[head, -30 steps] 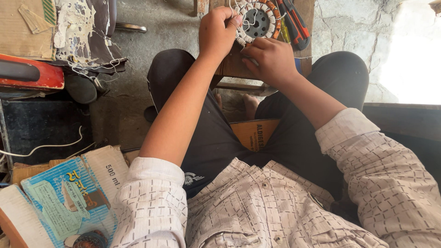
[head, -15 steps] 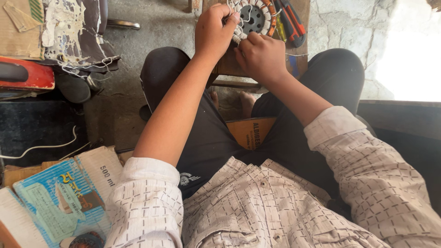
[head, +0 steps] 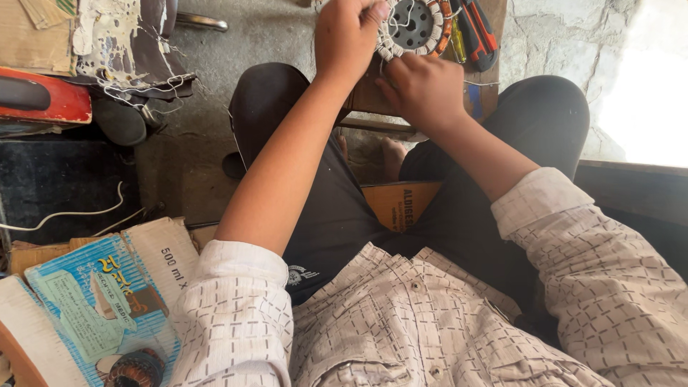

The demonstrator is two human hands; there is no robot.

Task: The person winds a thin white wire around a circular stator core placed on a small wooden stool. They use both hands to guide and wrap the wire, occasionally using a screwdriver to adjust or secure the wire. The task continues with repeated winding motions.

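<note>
A round motor stator with white-wrapped coils around a grey metal hub lies on a low wooden board at the top of the view. My left hand is closed on its left rim, pinching the white winding. My right hand presses on the stator's lower edge, fingers curled against it. Both forearms reach out over my knees in dark trousers.
Screwdrivers with red and black handles lie right of the stator. A red tool case and a rag with white thread sit at left. Cardboard boxes lie at lower left, a brown carton between my legs.
The view has tilted, so the stator and both hands sit higher in the frame. My left hand has shifted slightly along the stator's left rim.
</note>
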